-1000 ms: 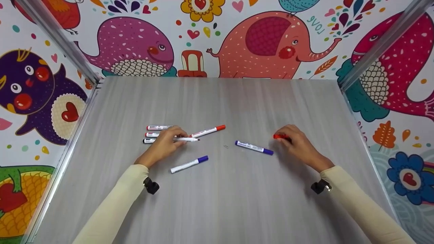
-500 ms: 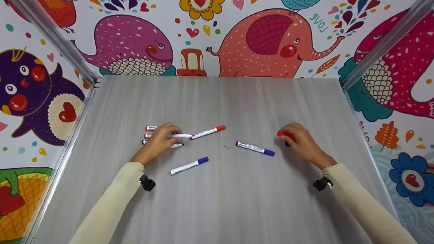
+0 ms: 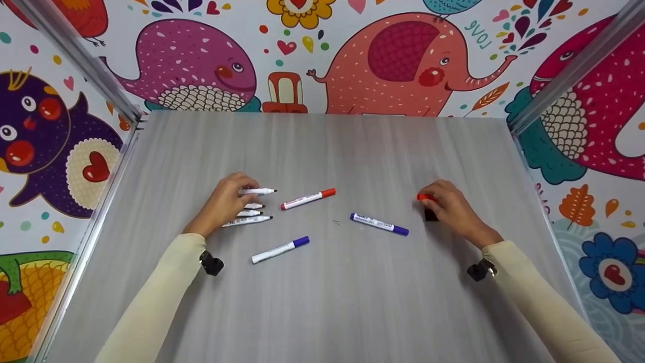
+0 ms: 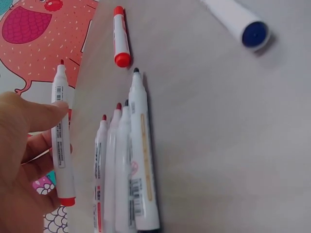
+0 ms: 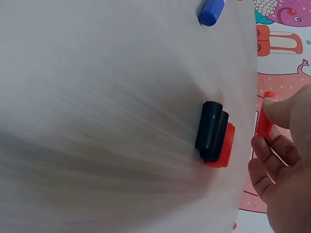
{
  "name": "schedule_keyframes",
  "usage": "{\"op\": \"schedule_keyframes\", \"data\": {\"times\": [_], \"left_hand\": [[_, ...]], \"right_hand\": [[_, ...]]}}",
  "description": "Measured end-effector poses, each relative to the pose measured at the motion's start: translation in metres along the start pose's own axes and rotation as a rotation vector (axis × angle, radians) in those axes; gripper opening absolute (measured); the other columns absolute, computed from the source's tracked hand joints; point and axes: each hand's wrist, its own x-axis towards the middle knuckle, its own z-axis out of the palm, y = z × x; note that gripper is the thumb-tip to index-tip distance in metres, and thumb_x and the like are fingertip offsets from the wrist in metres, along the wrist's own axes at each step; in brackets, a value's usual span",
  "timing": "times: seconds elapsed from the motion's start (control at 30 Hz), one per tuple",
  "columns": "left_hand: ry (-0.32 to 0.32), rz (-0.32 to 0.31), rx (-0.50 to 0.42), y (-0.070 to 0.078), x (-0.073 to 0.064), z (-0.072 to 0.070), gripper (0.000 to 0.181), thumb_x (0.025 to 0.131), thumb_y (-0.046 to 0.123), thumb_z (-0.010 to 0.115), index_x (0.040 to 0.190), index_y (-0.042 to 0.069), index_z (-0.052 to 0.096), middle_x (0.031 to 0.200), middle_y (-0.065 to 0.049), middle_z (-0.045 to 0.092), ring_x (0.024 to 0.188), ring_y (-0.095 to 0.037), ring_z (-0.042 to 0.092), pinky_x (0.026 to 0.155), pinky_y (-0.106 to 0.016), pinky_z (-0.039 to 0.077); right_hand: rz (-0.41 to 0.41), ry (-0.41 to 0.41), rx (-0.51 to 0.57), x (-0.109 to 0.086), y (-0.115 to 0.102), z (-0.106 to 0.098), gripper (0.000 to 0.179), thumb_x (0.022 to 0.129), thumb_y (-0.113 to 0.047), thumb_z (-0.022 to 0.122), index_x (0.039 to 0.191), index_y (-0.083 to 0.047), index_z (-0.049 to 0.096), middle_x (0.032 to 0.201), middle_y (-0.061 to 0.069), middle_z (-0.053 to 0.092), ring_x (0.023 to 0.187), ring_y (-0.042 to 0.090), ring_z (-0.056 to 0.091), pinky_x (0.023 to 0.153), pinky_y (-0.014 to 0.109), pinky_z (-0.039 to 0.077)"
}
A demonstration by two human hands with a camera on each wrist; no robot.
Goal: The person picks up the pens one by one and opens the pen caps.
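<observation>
We see a grain-streaked table [image 3: 342,292] beneath the left hand [image 3: 224,204] and right hand [image 3: 450,207]. The left pinches a slim white marker [image 4: 61,154], its long axis crosswise, red tip toward the right; from above, that hand half hides four uncapped pens [image 4: 141,170] beside it. Near stubby caps [image 5: 210,127], the right pinches a short red cap [image 5: 264,124].

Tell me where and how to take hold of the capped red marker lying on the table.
I'd pinch the capped red marker at mid-barrel, coming from above and squeezing across its long sides. It is slim, lies flat on the table and sits apart from the other markers, so both sides look reachable. Its red cap is probably a poorer grip: it might pull off.
</observation>
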Motion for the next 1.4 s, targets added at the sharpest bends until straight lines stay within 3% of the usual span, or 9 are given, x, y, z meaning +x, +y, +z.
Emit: {"op": "schedule_keyframes", "data": {"times": [0.4, 0.97, 1.4], "left_hand": [[0.014, -0.016, 0.016, -0.011, 0.005, -0.004, 0.017, 0.098, -0.008, 0.077, 0.114, -0.004, 0.079, 0.114, -0.019, 0.073, 0.109, -0.037, 0.066, 0.100, -0.054, 0.051], [0.001, -0.031, 0.051, -0.028, 0.013, -0.005, 0.017, 0.098, -0.008, 0.076, 0.115, -0.005, 0.078, 0.116, -0.021, 0.073, 0.111, -0.039, 0.067, 0.100, -0.056, 0.052], [-0.024, -0.067, 0.049, -0.039, 0.011, -0.003, 0.018, 0.098, -0.011, 0.074, 0.115, -0.008, 0.077, 0.115, -0.023, 0.072, 0.112, -0.041, 0.066, 0.102, -0.057, 0.052]], "right_hand": [[-0.013, 0.015, 0.027, -0.001, 0.013, -0.001, 0.014, 0.099, 0.007, 0.076, 0.111, 0.001, 0.079, 0.108, 0.012, 0.072, 0.108, 0.030, 0.061, 0.095, 0.024, 0.044], [0.044, -0.017, -0.011, 0.000, 0.024, -0.001, 0.012, 0.102, 0.007, 0.073, 0.111, 0.002, 0.079, 0.109, 0.015, 0.073, 0.107, 0.032, 0.061, 0.096, 0.041, 0.047], [0.049, -0.008, -0.008, 0.001, 0.027, 0.000, 0.011, 0.103, 0.005, 0.071, 0.111, 0.002, 0.079, 0.108, 0.015, 0.073, 0.106, 0.031, 0.062, 0.095, 0.035, 0.046]]}}
